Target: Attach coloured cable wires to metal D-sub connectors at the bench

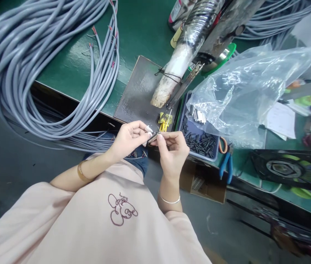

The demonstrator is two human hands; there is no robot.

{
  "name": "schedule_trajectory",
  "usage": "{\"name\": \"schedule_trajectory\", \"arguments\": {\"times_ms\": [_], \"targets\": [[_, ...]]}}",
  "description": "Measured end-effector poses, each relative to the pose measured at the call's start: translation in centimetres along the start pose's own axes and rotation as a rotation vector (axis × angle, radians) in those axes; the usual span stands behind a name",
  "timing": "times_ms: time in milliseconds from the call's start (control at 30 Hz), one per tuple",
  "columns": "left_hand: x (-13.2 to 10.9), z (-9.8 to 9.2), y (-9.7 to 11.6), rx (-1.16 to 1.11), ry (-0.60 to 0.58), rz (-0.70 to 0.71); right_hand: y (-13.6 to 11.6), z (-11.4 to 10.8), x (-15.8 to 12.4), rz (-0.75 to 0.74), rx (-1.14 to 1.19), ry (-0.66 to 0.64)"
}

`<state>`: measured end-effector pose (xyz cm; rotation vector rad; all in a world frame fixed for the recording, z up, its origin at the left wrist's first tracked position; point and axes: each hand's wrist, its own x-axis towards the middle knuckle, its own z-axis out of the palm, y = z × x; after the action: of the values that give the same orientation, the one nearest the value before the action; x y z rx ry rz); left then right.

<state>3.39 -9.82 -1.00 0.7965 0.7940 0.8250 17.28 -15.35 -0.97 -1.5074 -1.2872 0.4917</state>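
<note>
Between the fingertips of both hands is a small multi-pin connector [152,138], held just in front of the bench edge. My left hand [133,136] pinches its left end, with white coverings on some fingertips. My right hand [173,148] grips the other end between thumb and forefinger. Just beyond the fingers, a yellow holder [165,121] stands by a dark board [136,91], under the slanted white tube [172,75]. To the right of my right hand is a blue tray [213,158] holding many small black sleeves [202,143].
A large coil of grey cable [14,69] covers the bench's left side and hangs over its edge. A clear plastic bag [243,91] overlaps the tray. Blue-handled pliers [227,165], a black fan [287,169] and a green-rimmed solder spool [224,58] lie rightward. A cardboard box [213,189] sits below.
</note>
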Motion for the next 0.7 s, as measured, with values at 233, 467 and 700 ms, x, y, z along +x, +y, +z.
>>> {"name": "schedule_trajectory", "arguments": {"times_ms": [233,467,700], "targets": [[0.5,0.1,-0.7,0.101,0.007,0.101,0.1,-0.6,0.2,-0.092,-0.144,-0.026],[-1.3,-1.3,-1.5,0.388,-0.135,0.119,1.1,-1.2,-0.2,-0.253,-0.057,0.094],[-2.5,-4.8,-0.5,0.89,-0.237,0.323,0.4,-1.6,1.5,-0.371,-0.082,0.414]]}}
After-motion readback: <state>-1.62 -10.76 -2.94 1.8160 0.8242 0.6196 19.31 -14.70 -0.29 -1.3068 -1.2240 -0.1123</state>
